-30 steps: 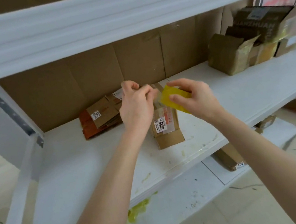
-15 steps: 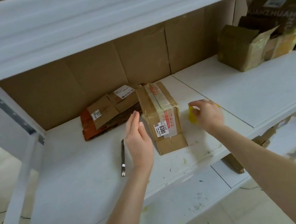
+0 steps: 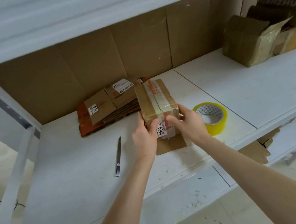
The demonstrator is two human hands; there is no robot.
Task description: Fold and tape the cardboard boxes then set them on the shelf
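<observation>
One box (image 3: 157, 106) is folded up and sealed. A strip of clear tape runs along its top seam and down the near face, over the label with the number. It stands in the middle of the shelf (image 3: 65, 173), a little back from the front edge, and I cannot tell for sure whether it rests on the board or is just being raised.

Both hands grasp its near end. The left hand (image 3: 144, 139) wraps the left side with the thumb on the front face, and the right hand (image 3: 188, 125) holds the right side with its thumb on the label.

The tape roll (image 3: 212, 118) lies free just right of the right hand, near the front edge. The cutter (image 3: 118, 156) lies free to the left of the left hand, so taping of this box looks finished.

What seems left for it is only placing. Finished boxes (image 3: 244, 42) are piled at the far right corner of the shelf, well apart from this one, and that looks like the likely spot.

A stack of flat boxes (image 3: 104, 109) lies against the back edge, just left of the sealed box, none of them folded yet. Judging by that stack, the job as a whole is no more than partly done, with several rounds of folding, taping and placing to come
</observation>
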